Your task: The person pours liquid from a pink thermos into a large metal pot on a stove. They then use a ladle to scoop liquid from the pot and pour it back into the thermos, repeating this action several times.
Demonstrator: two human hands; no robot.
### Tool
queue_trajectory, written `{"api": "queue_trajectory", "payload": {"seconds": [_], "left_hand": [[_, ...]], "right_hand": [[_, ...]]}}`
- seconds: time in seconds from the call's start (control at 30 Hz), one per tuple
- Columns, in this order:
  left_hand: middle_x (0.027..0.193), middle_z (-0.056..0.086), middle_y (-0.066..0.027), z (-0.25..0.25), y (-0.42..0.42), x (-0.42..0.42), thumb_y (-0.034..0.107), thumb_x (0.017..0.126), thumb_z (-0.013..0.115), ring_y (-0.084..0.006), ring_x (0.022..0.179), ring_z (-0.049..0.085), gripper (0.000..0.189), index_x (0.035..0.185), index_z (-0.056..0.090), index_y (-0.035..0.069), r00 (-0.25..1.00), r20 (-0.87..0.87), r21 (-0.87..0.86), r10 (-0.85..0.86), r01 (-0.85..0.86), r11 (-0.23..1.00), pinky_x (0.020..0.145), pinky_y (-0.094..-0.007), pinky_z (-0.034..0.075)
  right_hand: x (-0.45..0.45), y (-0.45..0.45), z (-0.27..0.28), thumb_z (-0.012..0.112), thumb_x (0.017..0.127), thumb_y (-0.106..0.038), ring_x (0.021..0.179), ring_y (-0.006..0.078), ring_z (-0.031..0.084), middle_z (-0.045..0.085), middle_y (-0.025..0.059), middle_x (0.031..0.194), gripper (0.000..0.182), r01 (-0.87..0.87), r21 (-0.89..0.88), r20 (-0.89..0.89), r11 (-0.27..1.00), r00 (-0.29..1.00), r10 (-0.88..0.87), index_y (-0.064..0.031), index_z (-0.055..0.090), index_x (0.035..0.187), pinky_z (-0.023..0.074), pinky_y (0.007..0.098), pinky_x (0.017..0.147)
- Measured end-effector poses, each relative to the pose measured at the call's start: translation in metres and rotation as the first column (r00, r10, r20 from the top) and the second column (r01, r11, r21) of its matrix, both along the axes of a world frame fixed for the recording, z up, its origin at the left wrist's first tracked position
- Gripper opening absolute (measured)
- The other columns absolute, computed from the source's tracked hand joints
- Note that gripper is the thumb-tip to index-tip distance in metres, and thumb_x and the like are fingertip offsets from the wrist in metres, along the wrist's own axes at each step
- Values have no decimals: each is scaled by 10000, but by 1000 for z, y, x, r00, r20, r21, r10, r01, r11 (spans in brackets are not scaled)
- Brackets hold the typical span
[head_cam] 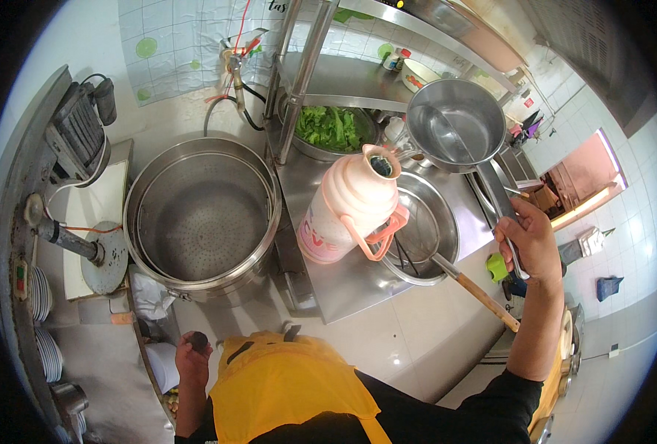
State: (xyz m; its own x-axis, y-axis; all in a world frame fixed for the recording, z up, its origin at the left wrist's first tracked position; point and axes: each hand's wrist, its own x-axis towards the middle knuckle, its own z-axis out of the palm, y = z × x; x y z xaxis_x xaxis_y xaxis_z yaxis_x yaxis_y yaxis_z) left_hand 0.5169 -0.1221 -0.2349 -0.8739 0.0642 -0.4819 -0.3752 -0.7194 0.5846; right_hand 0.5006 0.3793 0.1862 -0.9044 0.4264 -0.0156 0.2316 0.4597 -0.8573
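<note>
My right hand (528, 238) grips the long handle of a steel saucepan (456, 125), raised with its lip beside the mouth of a pink thermos flask (350, 205). The flask stands uncorked on the steel table, its pink handle hanging towards the right. My left hand (193, 355), low by the yellow apron (295, 377), holds a small dark round thing, perhaps a stopper. Behind the flask a steel bowl (448, 266) holds a wire strainer (486, 302) with a wooden handle. Whether liquid runs between pan and flask cannot be told.
A large steel pot (273, 222) with a perforated insert stands at the left. Leafy greens (331, 127) fill a basin under the steel shelf (356, 77). Stacked plates (43, 294) and a steel counter (101, 377) lie far left. A tap (237, 72) is on the wall.
</note>
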Motion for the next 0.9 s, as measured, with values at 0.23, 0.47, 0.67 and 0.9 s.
{"api": "queue_trajectory", "payload": {"seconds": [0.23,0.47,0.67,0.9], "left_hand": [[982,584,-78,0,0,-1,238,750,548,-249,840,574,372,1096,504,109,1000,11,-12,2,-2,1000,749,-366,478],[925,603,-50,6,1,-1,221,772,569,-221,810,599,307,1062,533,127,1000,16,0,17,-17,1000,735,-354,504],[933,600,-59,4,1,-1,226,768,569,-230,805,597,325,1073,534,119,1000,4,-4,24,-24,1000,722,-362,509],[988,578,-90,24,-6,-19,264,735,582,-237,861,577,418,1093,532,55,940,-280,10,-196,207,978,735,-356,485]], "right_hand": [[1,0,-2,550,860,-27,418,111,473,549,87,671,453,28,5,-3,1000,1000,-28,145,395,1249,339,232,322],[1,-4,-3,555,859,-29,427,107,478,549,81,677,433,37,65,1,997,999,-37,140,416,1233,344,233,326],[0,-8,-3,552,855,-23,424,106,477,549,78,681,390,42,81,-8,996,999,-41,135,447,1196,346,233,328],[1,-7,-4,559,854,-24,424,106,476,549,82,688,390,10,103,21,995,1000,-12,121,455,1201,347,235,329]]}}
